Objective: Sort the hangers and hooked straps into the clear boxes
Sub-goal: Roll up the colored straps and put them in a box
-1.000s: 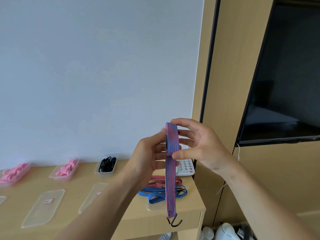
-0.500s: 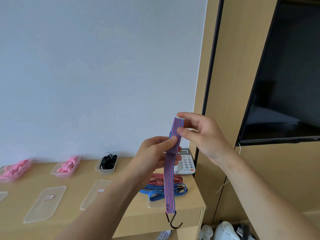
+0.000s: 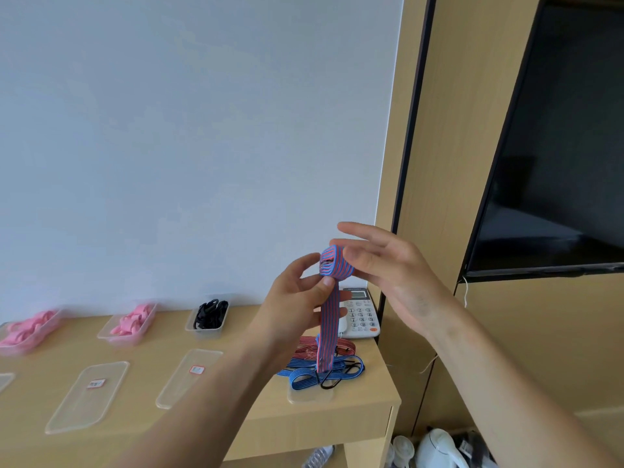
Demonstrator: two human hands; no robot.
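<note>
A red-and-blue striped hooked strap (image 3: 327, 327) hangs in front of me above the table, its upper end wound into a small roll (image 3: 335, 262). My left hand (image 3: 297, 298) pinches the strap just under the roll between thumb and fingers. My right hand (image 3: 388, 270) is beside the roll with straight fingers, its thumb touching the roll's right side. The strap's black hook (image 3: 329, 383) dangles just above a pile of blue straps (image 3: 304, 378) and a red strap (image 3: 309, 344) on the table.
Along the wall stand clear boxes: two with pink hangers (image 3: 130, 324) (image 3: 27, 332), one with black hangers (image 3: 209, 315). Clear lids (image 3: 86, 398) (image 3: 187, 378) lie on the wooden table (image 3: 236, 346). A white phone (image 3: 361, 315) sits at the back right. The table ends at the right (image 3: 396, 396); a TV (image 3: 557, 146) hangs beyond.
The strap's top has been wound into a roll, so the hanging tail is shorter and the hook has risen. My right hand has released its pinch and its fingers have straightened.
</note>
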